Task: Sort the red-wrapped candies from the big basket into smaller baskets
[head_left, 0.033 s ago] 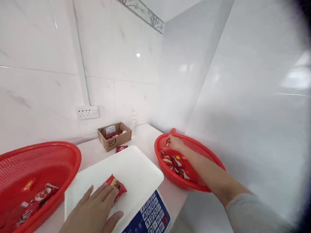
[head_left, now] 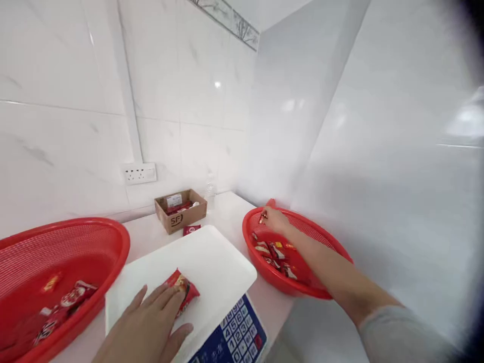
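Head cam: R hand [head_left: 276,221] fingers [head_left: 267,214] pinch tiny snack [head_left: 262,218]; L hand [head_left: 145,325] fingers [head_left: 161,298] spread on packet [head_left: 184,290].

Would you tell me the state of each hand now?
Left hand: open, lying on a red snack packet.
Right hand: pinching a small red packet.

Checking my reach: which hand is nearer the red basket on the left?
Left hand: on the scale platter, beside that basket. Right hand: farther off, over the other red basket.

White marble-look wall tiles [head_left: 68,60] (faint grey veins) meet at corner; patterned border strip [head_left: 227,22] above, wall socket [head_left: 139,173] over white countertop [head_left: 230,214].
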A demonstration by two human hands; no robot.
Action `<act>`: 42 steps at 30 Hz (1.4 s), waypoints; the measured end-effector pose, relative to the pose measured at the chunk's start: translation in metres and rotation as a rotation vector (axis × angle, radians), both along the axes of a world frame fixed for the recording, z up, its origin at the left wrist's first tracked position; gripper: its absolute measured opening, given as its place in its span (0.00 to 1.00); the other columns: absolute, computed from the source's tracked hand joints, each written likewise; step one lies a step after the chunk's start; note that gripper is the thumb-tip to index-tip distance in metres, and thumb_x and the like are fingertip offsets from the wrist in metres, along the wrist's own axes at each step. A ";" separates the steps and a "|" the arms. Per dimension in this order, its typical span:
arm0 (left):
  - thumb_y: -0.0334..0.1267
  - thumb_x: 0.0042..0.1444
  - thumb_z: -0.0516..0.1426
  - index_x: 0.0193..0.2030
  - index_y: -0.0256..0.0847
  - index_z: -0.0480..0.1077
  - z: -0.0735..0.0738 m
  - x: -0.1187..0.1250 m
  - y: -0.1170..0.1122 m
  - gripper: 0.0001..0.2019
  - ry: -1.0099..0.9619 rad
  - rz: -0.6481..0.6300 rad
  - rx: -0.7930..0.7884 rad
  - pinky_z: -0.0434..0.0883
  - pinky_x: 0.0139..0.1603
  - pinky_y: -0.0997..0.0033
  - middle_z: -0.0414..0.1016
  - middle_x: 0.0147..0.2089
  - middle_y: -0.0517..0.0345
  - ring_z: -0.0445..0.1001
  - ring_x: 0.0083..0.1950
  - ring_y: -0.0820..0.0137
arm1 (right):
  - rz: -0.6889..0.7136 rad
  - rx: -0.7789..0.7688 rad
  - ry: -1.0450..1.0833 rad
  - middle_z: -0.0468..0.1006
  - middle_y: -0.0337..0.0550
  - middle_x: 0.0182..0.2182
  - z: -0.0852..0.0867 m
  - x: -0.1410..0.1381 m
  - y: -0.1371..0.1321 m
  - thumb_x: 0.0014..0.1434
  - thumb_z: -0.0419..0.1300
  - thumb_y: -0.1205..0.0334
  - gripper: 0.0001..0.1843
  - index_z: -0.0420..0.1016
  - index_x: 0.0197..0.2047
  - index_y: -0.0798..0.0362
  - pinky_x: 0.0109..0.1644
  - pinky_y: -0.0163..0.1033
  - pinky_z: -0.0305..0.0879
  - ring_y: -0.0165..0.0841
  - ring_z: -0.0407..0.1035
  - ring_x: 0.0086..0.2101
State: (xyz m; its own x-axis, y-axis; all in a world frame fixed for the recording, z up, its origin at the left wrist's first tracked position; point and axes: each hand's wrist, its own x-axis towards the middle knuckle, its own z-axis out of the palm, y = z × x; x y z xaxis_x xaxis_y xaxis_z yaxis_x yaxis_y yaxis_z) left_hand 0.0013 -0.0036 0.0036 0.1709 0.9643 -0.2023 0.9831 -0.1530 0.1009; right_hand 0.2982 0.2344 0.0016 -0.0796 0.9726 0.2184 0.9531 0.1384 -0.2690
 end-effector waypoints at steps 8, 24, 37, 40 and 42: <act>0.39 0.57 0.50 0.54 0.46 0.68 0.015 0.002 -0.014 0.19 -0.123 0.022 0.128 0.63 0.57 0.54 0.70 0.57 0.54 0.69 0.55 0.60 | 0.393 -0.043 0.196 0.75 0.37 0.39 0.029 -0.063 -0.065 0.56 0.58 0.61 0.16 0.64 0.48 0.47 0.43 0.39 0.65 0.33 0.70 0.38; 0.36 0.62 0.42 0.50 0.42 0.66 0.018 -0.003 -0.015 0.16 -0.019 0.144 0.227 0.68 0.34 0.63 0.75 0.43 0.52 0.75 0.43 0.59 | 0.864 -0.245 0.220 0.72 0.45 0.49 0.014 -0.133 -0.144 0.54 0.59 0.62 0.21 0.66 0.52 0.50 0.50 0.44 0.62 0.38 0.67 0.47; 0.38 0.59 0.47 0.53 0.47 0.66 0.021 0.001 -0.025 0.17 -0.211 -0.065 0.170 0.67 0.46 0.59 0.74 0.49 0.54 0.71 0.51 0.59 | 0.877 -0.168 0.284 0.68 0.48 0.52 0.005 -0.143 -0.140 0.56 0.54 0.67 0.23 0.63 0.56 0.49 0.47 0.46 0.66 0.36 0.66 0.46; 0.37 0.58 0.48 0.54 0.45 0.66 0.020 0.002 -0.024 0.17 -0.221 -0.087 0.152 0.66 0.49 0.57 0.73 0.50 0.52 0.69 0.52 0.58 | 0.883 -0.159 0.398 0.63 0.49 0.57 0.002 -0.148 -0.130 0.57 0.56 0.61 0.27 0.57 0.60 0.47 0.52 0.48 0.63 0.38 0.62 0.52; 0.37 0.58 0.47 0.54 0.44 0.66 0.019 0.002 -0.023 0.18 -0.208 -0.073 0.142 0.66 0.50 0.56 0.73 0.50 0.52 0.69 0.53 0.58 | 0.869 -0.181 0.459 0.59 0.48 0.60 0.000 -0.151 -0.123 0.58 0.55 0.58 0.30 0.52 0.62 0.47 0.54 0.48 0.62 0.38 0.56 0.57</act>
State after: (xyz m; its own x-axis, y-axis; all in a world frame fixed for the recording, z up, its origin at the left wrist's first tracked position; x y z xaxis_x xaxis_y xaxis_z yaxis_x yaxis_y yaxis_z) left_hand 0.0031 -0.0269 0.0228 0.2650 0.9641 -0.0188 0.9292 -0.2501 0.2721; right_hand 0.1474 0.1110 0.0018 -0.7239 0.6386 0.2610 0.3389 0.6587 -0.6717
